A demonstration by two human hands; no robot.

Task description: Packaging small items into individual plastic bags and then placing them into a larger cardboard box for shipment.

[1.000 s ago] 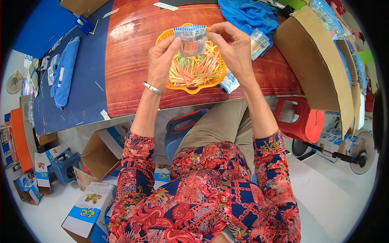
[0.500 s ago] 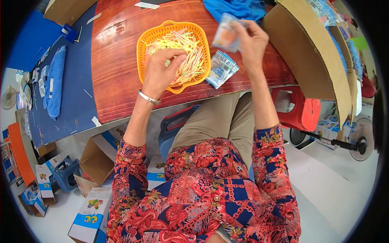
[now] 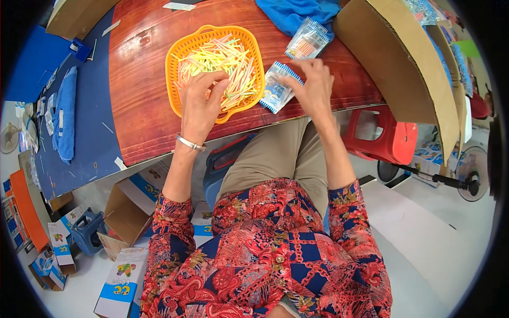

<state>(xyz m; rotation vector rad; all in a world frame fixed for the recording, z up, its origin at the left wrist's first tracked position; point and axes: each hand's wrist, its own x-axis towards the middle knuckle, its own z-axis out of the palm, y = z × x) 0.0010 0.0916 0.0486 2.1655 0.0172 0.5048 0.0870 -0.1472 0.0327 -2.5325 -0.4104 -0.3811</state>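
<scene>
An orange plastic basket [image 3: 258, 66] full of thin, short pastel sticks [image 3: 238, 69] stands on the table in front of me. My left hand [image 3: 201, 100] hangs over its near left part, thumb and forefinger brought together; whatever they pinch, if anything, does not show. To the right of the basket lie a few small clear packets [image 3: 277, 91] with blue-and-white edges, overlapping each other. My right hand [image 3: 315, 90] hovers at their right side, thumb and fingers apart, with nothing visible in it. Farther back, a single packet [image 3: 307, 40] with orange-pink sticks inside lies by itself.
A blue cloth [image 3: 297, 16] lies at the far edge. An open cardboard box [image 3: 392, 58] walls off the right side. On the left are a blue mat [image 3: 93, 116] and a folded blue towel [image 3: 64, 114]. A red stool [image 3: 379, 135] stands below the table's right edge.
My right hand has let go of the packet it held up; that packet now lies farther back on the table. The hand has come nearer to me and left, beside the overlapping packets.
</scene>
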